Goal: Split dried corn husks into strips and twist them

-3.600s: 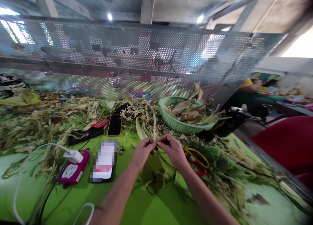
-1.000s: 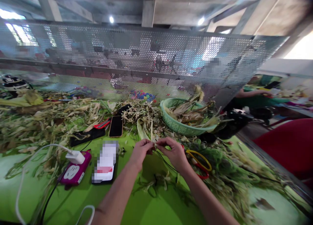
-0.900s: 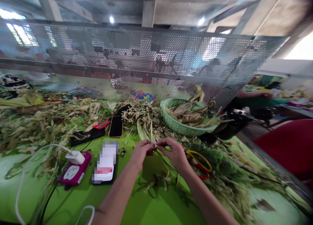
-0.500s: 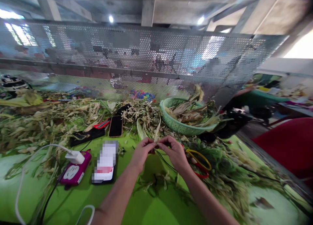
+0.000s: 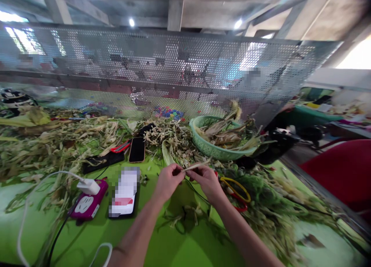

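Over the middle of the green table, my left hand (image 5: 168, 181) and my right hand (image 5: 206, 178) meet at the fingertips. Both pinch a pale strip of dried corn husk (image 5: 199, 165), which points to the right above my right hand. A thin dark cord runs just under my right hand. Beyond my hands a broader pale green husk piece (image 5: 167, 154) lies against the scrap pile. Small knotted husk bits (image 5: 191, 214) rest on the table between my forearms. Handles, one yellow loop (image 5: 238, 185) and one red, lie right of my right hand.
A green plastic basket (image 5: 222, 154) of husks stands behind on the right. Left of my hands lie a lit phone (image 5: 127, 191), a dark phone (image 5: 137, 150), a red-handled tool (image 5: 121, 146) and a magenta power strip (image 5: 87, 206) with cables. Husk heaps (image 5: 58, 143) spread left; a perforated metal screen (image 5: 162, 65) stands behind.
The husk strip stood upright above my fingertips; now it is folded over to the right. My hands stay in nearly the same place.
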Demonstrator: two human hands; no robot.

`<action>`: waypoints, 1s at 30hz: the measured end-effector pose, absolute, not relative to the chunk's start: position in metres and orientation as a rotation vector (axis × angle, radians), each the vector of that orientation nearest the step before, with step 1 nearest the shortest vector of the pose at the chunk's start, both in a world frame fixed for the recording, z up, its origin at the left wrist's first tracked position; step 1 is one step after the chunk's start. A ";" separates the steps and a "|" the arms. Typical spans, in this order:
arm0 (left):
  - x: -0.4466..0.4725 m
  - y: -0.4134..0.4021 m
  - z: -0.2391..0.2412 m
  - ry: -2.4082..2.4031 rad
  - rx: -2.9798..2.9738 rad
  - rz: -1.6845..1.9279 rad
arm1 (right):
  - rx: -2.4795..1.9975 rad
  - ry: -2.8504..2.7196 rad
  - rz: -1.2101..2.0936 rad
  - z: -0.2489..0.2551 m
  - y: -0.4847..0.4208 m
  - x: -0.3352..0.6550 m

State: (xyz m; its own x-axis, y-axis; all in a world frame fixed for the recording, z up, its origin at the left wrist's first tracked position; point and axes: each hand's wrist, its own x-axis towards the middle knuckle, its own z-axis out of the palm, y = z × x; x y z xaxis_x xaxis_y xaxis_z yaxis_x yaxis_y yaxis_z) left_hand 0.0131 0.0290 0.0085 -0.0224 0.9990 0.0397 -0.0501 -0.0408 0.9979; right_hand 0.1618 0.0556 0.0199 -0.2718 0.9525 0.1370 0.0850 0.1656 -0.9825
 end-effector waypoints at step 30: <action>0.015 0.031 -0.002 1.196 1.244 1.338 | -1.069 -1.546 1.043 0.020 0.048 0.156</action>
